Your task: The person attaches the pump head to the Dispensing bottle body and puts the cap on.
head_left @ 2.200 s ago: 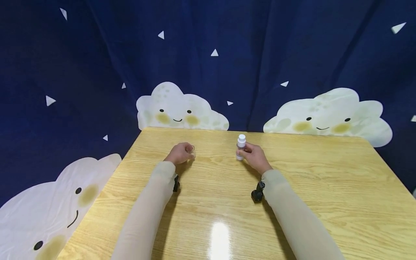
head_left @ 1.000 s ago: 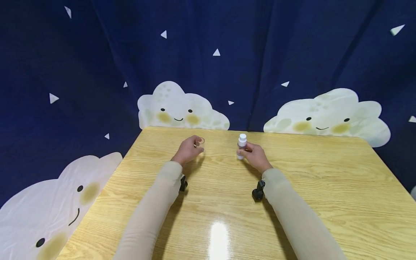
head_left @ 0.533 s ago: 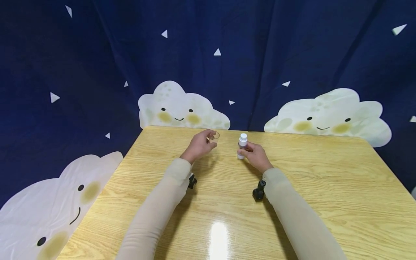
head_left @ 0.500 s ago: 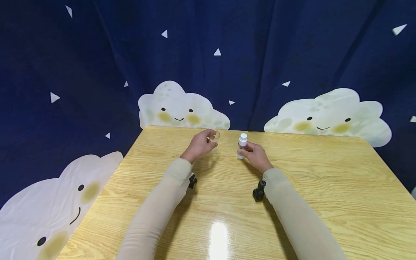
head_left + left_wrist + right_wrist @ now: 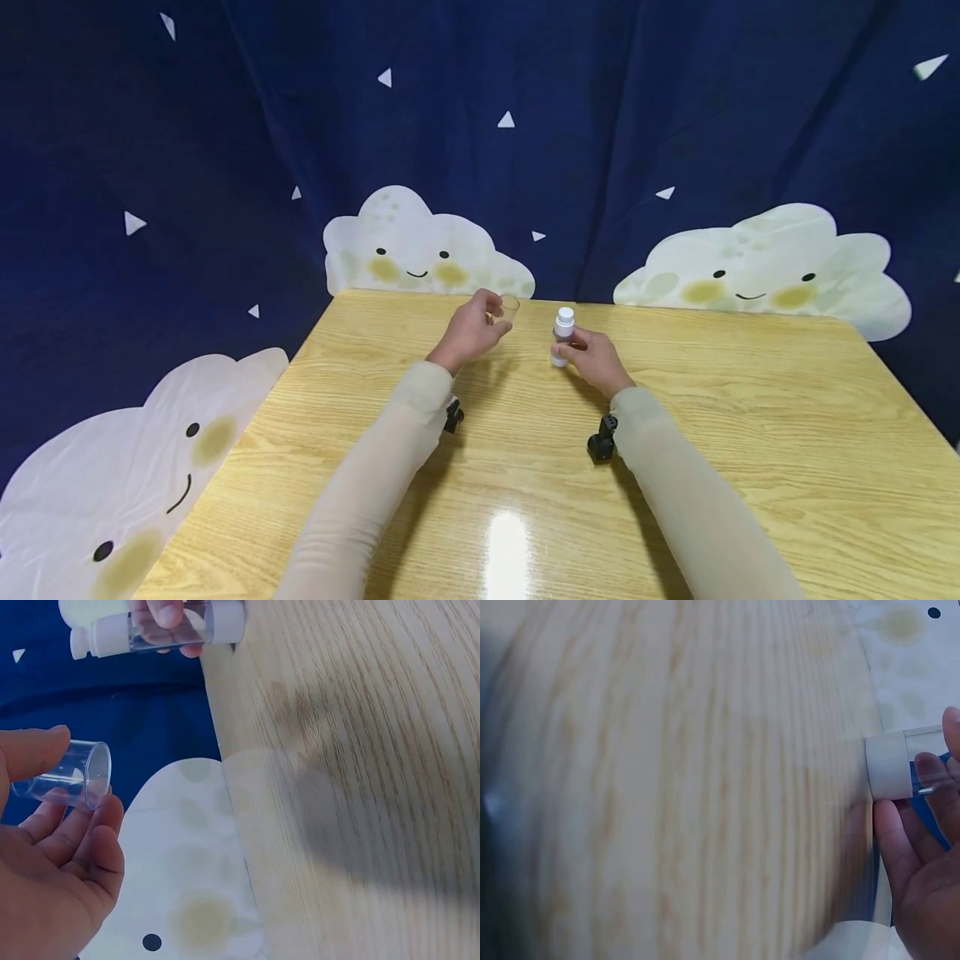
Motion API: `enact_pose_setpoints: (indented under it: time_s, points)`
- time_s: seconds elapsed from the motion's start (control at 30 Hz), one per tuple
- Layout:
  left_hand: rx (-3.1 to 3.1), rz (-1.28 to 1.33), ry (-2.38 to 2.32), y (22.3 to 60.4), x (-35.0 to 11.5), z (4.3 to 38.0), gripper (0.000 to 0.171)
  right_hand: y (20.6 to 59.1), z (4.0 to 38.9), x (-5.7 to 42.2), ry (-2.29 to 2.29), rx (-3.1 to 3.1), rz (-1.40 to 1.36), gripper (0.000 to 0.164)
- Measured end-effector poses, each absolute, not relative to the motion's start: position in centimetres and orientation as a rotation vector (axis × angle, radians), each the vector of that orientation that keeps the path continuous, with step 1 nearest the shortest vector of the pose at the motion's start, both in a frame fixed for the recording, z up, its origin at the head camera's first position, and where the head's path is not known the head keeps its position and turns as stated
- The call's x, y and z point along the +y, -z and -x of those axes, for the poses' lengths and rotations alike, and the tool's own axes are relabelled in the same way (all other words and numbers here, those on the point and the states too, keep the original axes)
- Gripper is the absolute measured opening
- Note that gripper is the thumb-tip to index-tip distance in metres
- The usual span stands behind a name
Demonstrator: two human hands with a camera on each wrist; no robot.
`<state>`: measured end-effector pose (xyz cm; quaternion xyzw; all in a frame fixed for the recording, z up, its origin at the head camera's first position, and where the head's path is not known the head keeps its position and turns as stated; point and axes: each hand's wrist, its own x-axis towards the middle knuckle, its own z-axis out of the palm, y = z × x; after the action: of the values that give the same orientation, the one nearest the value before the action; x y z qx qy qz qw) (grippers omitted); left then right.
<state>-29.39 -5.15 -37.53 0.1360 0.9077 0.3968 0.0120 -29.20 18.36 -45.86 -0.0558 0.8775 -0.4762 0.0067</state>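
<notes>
In the head view my left hand (image 5: 474, 327) pinches a clear plastic cap (image 5: 510, 308) between thumb and fingers, raised off the table. The left wrist view shows this cap (image 5: 71, 774) as a see-through, cup-like cylinder with a round rim. My right hand (image 5: 596, 360) grips a slim bottle (image 5: 564, 325) around its middle. It is upright, with a white stepped top, a transparent middle and a white base (image 5: 889, 766). The left hand and cap are just left of the bottle, with a small gap between. Fingers partly hide the bottle's middle.
Both hands work toward the far side of a wooden table (image 5: 517, 450). Behind it hangs a dark blue curtain (image 5: 562, 125) with white triangles and smiling clouds. A small black camera (image 5: 602, 440) is on the right wrist, another (image 5: 453, 415) on the left.
My left hand has moved right and away from me, carrying the cap closer to the bottle and higher. My right hand and the bottle have stayed nearly still.
</notes>
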Motion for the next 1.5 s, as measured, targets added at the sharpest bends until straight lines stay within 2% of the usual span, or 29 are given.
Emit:
enact_pose_setpoints:
  time_s: [0.23, 0.67, 1.1, 1.5]
  points:
    - [2.885, -0.467, -1.265, 37.6, -5.0, 29.5, 0.039, 45.8, 29.2, 18.3, 1.472, 2.756, 0.176, 0.042]
    - [2.879, -0.591, -1.281, 37.7, -4.1, 29.7, 0.044, 46.0, 29.5, 18.5, 1.520, 2.711, 0.164, 0.045]
    - [2.921, -0.585, -1.310, 37.7, -2.7, 30.0, 0.036, 46.0, 29.4, 18.4, 1.527, 2.705, 0.145, 0.044]
    - [2.901, -0.654, -1.341, 36.7, -2.0, 30.0, 0.042, 46.0, 29.2, 18.4, 1.550, 2.691, 0.171, 0.042]
